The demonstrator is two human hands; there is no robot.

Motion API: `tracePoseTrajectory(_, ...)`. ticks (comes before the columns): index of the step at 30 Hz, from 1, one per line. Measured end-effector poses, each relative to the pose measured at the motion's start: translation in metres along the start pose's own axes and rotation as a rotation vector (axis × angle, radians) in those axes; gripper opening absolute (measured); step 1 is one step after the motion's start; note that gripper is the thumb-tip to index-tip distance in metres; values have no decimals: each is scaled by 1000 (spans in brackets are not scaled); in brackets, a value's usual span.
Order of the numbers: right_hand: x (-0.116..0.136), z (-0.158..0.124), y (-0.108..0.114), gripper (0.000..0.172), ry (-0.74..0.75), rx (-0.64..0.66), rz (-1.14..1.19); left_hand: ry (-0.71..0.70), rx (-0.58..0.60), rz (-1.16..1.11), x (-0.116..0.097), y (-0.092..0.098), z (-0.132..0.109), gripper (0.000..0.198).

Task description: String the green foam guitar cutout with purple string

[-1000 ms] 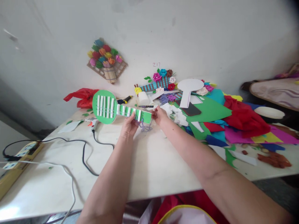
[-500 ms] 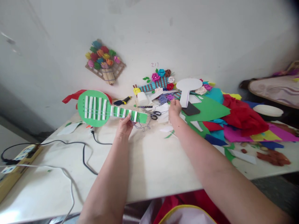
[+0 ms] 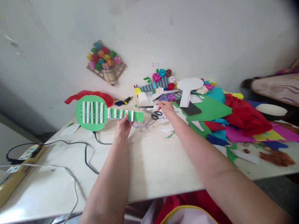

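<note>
My left hand [image 3: 123, 125] grips the neck of a green paper guitar [image 3: 93, 112] with white strips across it, held level above the white table [image 3: 144, 161]. Purple string [image 3: 142, 124] dangles from the neck's end. Over at the black-handled scissors [image 3: 156, 115], my right hand [image 3: 166, 108] reaches with fingers curled over them; whether it grips them I cannot make out.
Coloured paper sheets [image 3: 233, 121] pile up on the right, with a white paddle cutout [image 3: 188, 87] and paper flowers [image 3: 161, 79]. A black cable [image 3: 86, 149] runs to a power strip [image 3: 21, 155] on the left. A flower craft [image 3: 105, 60] hangs on the wall.
My right hand left the guitar's neck, went out to the paper pile, and came back to the scissors. My left hand carried the guitar leftwards.
</note>
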State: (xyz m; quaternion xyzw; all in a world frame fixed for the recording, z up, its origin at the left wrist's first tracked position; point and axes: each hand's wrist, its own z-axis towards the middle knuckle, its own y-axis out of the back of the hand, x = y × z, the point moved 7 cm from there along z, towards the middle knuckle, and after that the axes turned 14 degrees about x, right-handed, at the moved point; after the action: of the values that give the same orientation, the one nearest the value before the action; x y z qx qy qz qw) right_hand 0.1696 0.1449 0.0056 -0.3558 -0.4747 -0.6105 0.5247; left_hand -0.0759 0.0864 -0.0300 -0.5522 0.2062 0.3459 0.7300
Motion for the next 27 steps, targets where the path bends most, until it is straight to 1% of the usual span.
tracePoseTrajectory(3,1,-6,-35,16,-94,269,304,11,12,8,2,-2,0,11)
tracePoseTrajectory(6,7,-18,-63,13,-167,470,561,26,38,21,5,-4,0,11)
tracePoseTrajectory(8,7,-27,-80,11,-252,601,661,29,59,26,6,-6,0,11)
tracePoseTrajectory(10,5,-36,-95,14,-327,722,685,29,62,28,7,-7,0,12)
tracePoseTrajectory(12,3,-44,-106,18,-369,826,639,26,52,27,7,-8,0,13)
tracePoseTrajectory(14,-1,-48,-111,21,-386,878,577,19,51,18,6,-8,0,14)
tracePoseTrajectory(16,-3,-45,-108,20,-379,859,572,11,56,0,6,-9,0,14)
tracePoseTrajectory(20,-7,-32,-88,13,-368,684,720,-9,38,-18,5,-5,2,14)
tracePoseTrajectory(23,-14,-26,-73,19,-413,531,809,-6,24,-10,6,-3,2,15)
tracePoseTrajectory(27,-20,-23,-65,23,-450,360,817,18,13,5,8,-3,2,13)
